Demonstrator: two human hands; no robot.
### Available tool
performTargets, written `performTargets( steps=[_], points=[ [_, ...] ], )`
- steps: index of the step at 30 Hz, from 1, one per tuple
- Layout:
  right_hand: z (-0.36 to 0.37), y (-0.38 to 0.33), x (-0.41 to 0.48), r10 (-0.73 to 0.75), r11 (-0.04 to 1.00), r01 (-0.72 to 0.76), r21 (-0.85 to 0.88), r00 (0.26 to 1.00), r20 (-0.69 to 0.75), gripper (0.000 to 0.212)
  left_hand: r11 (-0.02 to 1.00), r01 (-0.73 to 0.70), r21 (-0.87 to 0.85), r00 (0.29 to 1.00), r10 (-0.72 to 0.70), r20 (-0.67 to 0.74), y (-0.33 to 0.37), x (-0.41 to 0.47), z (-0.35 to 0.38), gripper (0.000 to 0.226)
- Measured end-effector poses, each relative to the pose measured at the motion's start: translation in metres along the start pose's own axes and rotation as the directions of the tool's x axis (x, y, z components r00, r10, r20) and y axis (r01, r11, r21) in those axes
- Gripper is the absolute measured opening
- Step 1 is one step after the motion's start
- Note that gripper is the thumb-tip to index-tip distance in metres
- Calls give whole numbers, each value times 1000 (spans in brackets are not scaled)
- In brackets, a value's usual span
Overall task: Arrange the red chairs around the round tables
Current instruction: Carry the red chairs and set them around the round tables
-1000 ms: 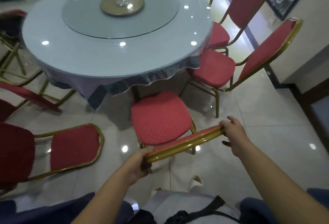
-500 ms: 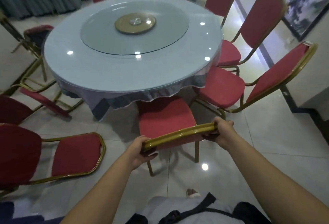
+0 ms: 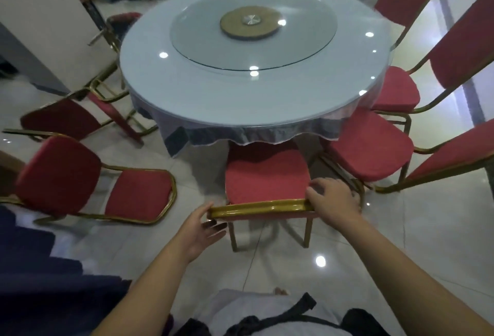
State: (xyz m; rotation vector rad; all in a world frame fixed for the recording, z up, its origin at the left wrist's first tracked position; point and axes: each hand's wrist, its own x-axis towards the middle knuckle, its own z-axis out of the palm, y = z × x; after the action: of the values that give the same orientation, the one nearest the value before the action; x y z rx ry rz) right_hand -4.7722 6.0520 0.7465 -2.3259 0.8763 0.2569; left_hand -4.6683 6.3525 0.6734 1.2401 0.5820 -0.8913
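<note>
Forward and level: the red chair (image 3: 267, 175) has slid toward the round worktop (image 3: 213, 90) since half a second ago. Its gold back rail (image 3: 259, 206), slanted up to the right then, now lies nearly flat. The left grip (image 3: 203, 228) has loosened as well. Its thumb rests on the rail's left corner while the fingers (image 3: 217, 226) stretch out underneath, spread apart and not wrapped round the rail. The right grip (image 3: 334, 199) is clamped on the rail's right end, palm over the top and fingers curled down the front toward the seat.

This chair stands upright on the tiled floor (image 3: 401, 228) at the near edge of the worktop. Its seat faces the worktop and its back is toward the person. The rail's long axis runs left to right across the view. The front of the seat is tucked under the hanging cloth hem (image 3: 213, 132).

A round glass turntable (image 3: 294, 47) lies in the middle of the worktop. To the right, a second chair (image 3: 369, 148) sits just beside the held one, seat toward the worktop, with a third chair (image 3: 393, 90) beyond it. To the left, a fourth chair (image 3: 139, 196) is well apart from the worktop, turned sideways to it.
</note>
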Motion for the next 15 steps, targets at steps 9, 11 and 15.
performTargets(
  steps=[9,11,15],
  points=[
    [48,-141,-22,-518,855,497,149,805,290,38,995,-91,34,965,96,-245,2,-27,-113,35],
    [69,-167,-18,-517,853,504,137,778,357,35,996,-90,11,959,90,-270,4,-26,-138,26],
    [116,-213,-12,-470,879,449,158,767,436,33,995,-98,5,951,95,-294,17,-13,-188,21]
  ],
)
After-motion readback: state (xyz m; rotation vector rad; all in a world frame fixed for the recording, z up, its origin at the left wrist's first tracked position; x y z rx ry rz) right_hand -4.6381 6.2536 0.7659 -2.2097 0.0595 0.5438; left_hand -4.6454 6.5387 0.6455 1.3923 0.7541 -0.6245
